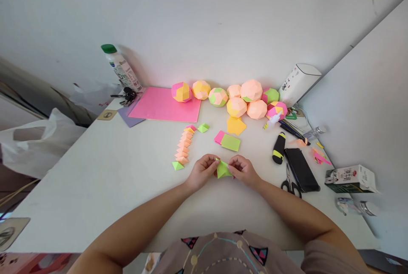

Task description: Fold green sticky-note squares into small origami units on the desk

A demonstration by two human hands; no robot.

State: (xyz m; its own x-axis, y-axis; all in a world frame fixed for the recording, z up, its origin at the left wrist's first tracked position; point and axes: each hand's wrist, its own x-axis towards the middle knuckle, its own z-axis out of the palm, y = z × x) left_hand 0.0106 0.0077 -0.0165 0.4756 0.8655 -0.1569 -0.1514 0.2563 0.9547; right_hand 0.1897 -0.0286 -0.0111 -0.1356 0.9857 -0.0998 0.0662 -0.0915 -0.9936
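Between my two hands, near the middle of the white table, is a green piece of folded paper [223, 169]. My left hand [204, 171] pinches its left side, and my right hand [245, 171] pinches its right side. Just beyond them lie green and pink paper slips [230, 142], with a yellow paper shape [236, 125] behind. To the left runs a line of small folded paper pieces [183, 148], mostly peach. One loose green folded piece [203, 127] sits by its far end.
Several faceted paper balls [251, 90] line the wall beside a pink sheet [167, 104]. On the right are scissors [290, 184], a phone [302, 170], a black-and-yellow glue or tape tool [279, 148] and a milk carton [350, 179]. A green-capped bottle [123, 69] stands back left.
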